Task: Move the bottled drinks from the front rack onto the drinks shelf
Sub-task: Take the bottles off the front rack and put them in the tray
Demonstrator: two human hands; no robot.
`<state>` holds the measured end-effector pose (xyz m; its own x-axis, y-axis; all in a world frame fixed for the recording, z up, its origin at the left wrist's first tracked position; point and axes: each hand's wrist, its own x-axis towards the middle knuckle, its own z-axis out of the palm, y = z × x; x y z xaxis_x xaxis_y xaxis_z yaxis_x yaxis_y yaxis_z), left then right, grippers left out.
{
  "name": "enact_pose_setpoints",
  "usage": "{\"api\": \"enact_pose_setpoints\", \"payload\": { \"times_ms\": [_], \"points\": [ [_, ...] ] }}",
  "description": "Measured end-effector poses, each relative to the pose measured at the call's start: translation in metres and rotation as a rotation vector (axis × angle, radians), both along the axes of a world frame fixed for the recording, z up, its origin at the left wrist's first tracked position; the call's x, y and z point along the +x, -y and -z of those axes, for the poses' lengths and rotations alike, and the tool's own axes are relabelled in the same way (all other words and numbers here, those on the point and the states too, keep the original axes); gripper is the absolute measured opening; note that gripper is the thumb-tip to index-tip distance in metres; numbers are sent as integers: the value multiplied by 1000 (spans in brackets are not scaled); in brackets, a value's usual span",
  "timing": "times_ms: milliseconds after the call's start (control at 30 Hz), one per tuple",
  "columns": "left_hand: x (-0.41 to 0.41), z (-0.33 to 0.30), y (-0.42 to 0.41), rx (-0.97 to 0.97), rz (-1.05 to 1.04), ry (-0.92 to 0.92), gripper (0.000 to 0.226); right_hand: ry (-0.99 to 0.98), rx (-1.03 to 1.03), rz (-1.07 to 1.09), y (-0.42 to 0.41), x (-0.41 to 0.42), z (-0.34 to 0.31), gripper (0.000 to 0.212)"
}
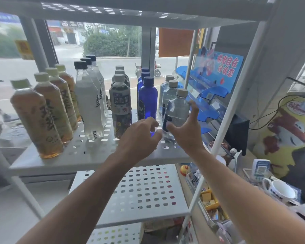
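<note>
A white perforated metal drinks shelf (95,152) carries five rows of bottles that run from its front edge back toward the window. At the far left stand four amber tea bottles (37,120) with pale green caps. Beside them is a row of three cloudy white drink bottles (90,104) with black caps, then three dark-labelled oolong tea bottles (121,106) with grey caps, then a row of cobalt blue bottles (147,99) with blue caps. The rightmost row holds clear water bottles with beige caps.

The front clear water bottle (177,110) of that row stands tilted, its cap leaning right, near the shelf's front right corner. The right hand (185,131) is beside its lower body, thumb at the dark label and fingers spread wide and straight around the right side; whether the palm touches the bottle cannot be told. The left hand (139,136) reaches in just to its left, fingers loosely curled in front of the base of the nearest blue bottle, gripping nothing that shows.

Below hangs a second perforated shelf (144,189). To the right, behind the shelf's white post, a blue plastic display stand (206,92) rises, and a white mug (280,190) sits on the cluttered desk (250,166).
</note>
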<state>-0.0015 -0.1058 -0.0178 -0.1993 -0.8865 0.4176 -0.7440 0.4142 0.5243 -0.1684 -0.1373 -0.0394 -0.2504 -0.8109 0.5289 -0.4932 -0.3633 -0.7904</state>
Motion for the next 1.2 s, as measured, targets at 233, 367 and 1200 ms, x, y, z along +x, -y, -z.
{"api": "enact_pose_setpoints", "payload": {
  "times_ms": [233, 367, 1200],
  "points": [
    [14, -4, -13, 361, 398, -264, 57, 263, 100, -274, -78, 1, -17, 64],
    [17, 0, -33, 604, 674, -416, 60, 388, 117, -346, -111, 3, -17, 65],
    [-137, 63, -169, 989, 960, -227, 46, 365, 337, 231, -350, -68, 70, 67]
  ]
}}
